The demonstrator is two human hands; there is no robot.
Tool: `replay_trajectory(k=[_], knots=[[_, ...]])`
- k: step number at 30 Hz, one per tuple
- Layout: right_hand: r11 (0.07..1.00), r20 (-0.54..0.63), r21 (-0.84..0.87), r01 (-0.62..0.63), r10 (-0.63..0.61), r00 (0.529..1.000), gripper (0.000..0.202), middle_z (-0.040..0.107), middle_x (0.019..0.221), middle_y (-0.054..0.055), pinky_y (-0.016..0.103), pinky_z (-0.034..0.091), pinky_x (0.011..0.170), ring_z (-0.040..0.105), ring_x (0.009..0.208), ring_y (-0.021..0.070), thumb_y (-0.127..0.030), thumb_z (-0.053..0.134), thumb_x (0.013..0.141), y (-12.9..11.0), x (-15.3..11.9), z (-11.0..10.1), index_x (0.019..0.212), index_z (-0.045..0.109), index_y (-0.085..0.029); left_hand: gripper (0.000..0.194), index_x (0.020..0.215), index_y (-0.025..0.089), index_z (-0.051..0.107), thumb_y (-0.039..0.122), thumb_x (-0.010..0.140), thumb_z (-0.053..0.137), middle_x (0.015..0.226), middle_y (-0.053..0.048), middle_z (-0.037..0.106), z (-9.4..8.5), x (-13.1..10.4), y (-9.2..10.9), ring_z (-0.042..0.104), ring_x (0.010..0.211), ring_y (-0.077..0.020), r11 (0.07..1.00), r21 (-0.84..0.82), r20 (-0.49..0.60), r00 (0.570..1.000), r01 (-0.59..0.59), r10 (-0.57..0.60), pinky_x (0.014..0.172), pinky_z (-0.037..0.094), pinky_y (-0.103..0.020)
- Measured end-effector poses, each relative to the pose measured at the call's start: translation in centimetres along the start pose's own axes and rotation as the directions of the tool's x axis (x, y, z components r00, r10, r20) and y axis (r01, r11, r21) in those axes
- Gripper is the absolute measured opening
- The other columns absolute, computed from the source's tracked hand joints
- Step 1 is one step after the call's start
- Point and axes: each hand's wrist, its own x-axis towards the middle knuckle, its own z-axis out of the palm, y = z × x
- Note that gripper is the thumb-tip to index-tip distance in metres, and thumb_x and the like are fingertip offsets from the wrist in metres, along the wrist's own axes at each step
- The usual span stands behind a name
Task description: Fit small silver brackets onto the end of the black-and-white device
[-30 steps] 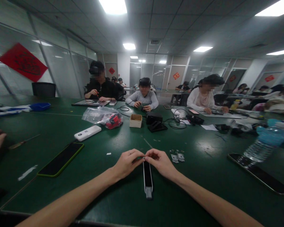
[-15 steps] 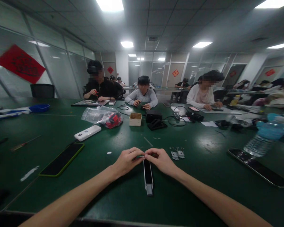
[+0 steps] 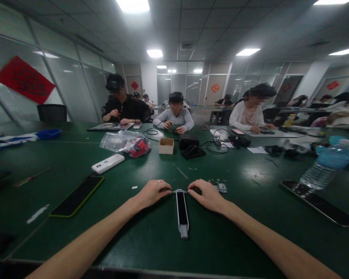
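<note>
A narrow white-framed device with a long black face (image 3: 182,209) lies lengthwise on the green table (image 3: 128,240), a grey block at its near end. At its far end my left hand (image 3: 154,192) is on the left side, thumb and fingers pinched together. Mirroring it on the right, my right hand (image 3: 206,195) is also pinched. Thin bits show between each set of fingertips and the device's far end, too small to name. Small silvery metal parts (image 3: 222,188) lie just beyond my right hand, which partly hides them, with several tiny rings (image 3: 218,180) behind.
Left of my arm lies a green-cased phone (image 3: 77,196), with a white power bank (image 3: 108,163) beyond. Farther back are a plastic bag (image 3: 116,141), a small open box (image 3: 166,146) and cables. Another phone (image 3: 317,202) and a water bottle (image 3: 322,166) stand right. Co-workers sit opposite.
My hands have moved apart from over the device's far end, one to each side, uncovering that end. My right hand now covers part of the metal pieces. Another person's hand appears at the left edge.
</note>
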Motion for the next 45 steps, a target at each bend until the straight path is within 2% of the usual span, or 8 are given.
replay_trajectory(k=[4, 12, 18, 28, 45], knots=[[1.0, 0.053, -0.012, 0.024, -0.024, 0.998, 0.024, 0.064, 0.098, 0.005, 0.031, 0.045, 0.078, 0.056, 0.089, 0.0177, -0.035, 0.048, 0.088, 0.2, 0.0, 0.3, 0.098, 0.064, -0.02, 0.014, 0.093, 0.019, 0.068, 0.024, 0.087, 0.056, 0.083, -0.001, 0.069, -0.1, 0.0, 0.3, 0.064, 0.074, -0.0136, 0.999, -0.037, 0.011, 1.0, 0.007, -0.007, 0.068, 0.047, -0.021], [0.998, 0.041, -0.034, 0.053, -0.051, 0.998, 0.023, 0.063, 0.093, 0.005, 0.03, 0.045, 0.075, 0.055, 0.085, 0.0167, -0.031, 0.047, 0.089, 0.5, 0.1, 0.7, 0.094, 0.064, -0.018, 0.012, 0.091, 0.019, 0.069, 0.023, 0.084, 0.06, 0.084, 0.0, 0.07, 0.2, 0.1, 0.2, 0.064, 0.074, -0.0135, 0.989, -0.09, 0.057, 0.992, 0.116, -0.111, 0.069, 0.045, -0.02], [0.998, 0.031, -0.022, 0.063, -0.062, 0.998, 0.022, 0.063, 0.092, 0.005, 0.03, 0.045, 0.075, 0.056, 0.085, 0.0168, -0.031, 0.046, 0.09, 0.7, 0.2, 1.1, 0.093, 0.064, -0.017, 0.014, 0.091, 0.017, 0.07, 0.024, 0.084, 0.06, 0.078, 0.0, 0.07, 0.2, 0.3, 0.9, 0.063, 0.068, -0.0127, 0.976, -0.124, 0.069, 0.983, 0.18, -0.172, 0.067, 0.044, -0.019], [0.999, 0.031, 0.001, 0.05, -0.05, 0.998, 0.023, 0.062, 0.093, 0.005, 0.03, 0.046, 0.074, 0.055, 0.084, 0.0164, -0.032, 0.046, 0.09, 0.6, 0.2, 1.2, 0.094, 0.064, -0.018, 0.014, 0.091, 0.017, 0.069, 0.024, 0.084, 0.058, 0.083, 0.0, 0.069, 0.9, 0.4, 0.8, 0.061, 0.071, -0.0127, 0.975, -0.138, 0.05, 0.985, 0.173, -0.167, 0.067, 0.044, -0.02], [0.997, -0.007, -0.009, 0.077, -0.077, 0.997, 0.019, 0.063, 0.088, 0.006, 0.029, 0.045, 0.07, 0.055, 0.079, 0.0161, -0.027, 0.049, 0.088, 0.3, 0.2, 1.2, 0.089, 0.065, -0.017, 0.014, 0.089, 0.017, 0.069, 0.023, 0.082, 0.059, 0.08, 0.0, 0.068, 1.0, 0.8, 1.7, 0.061, 0.07, -0.0126, 0.968, -0.126, 0.053, 0.976, 0.216, -0.21, 0.064, 0.044, -0.02]])
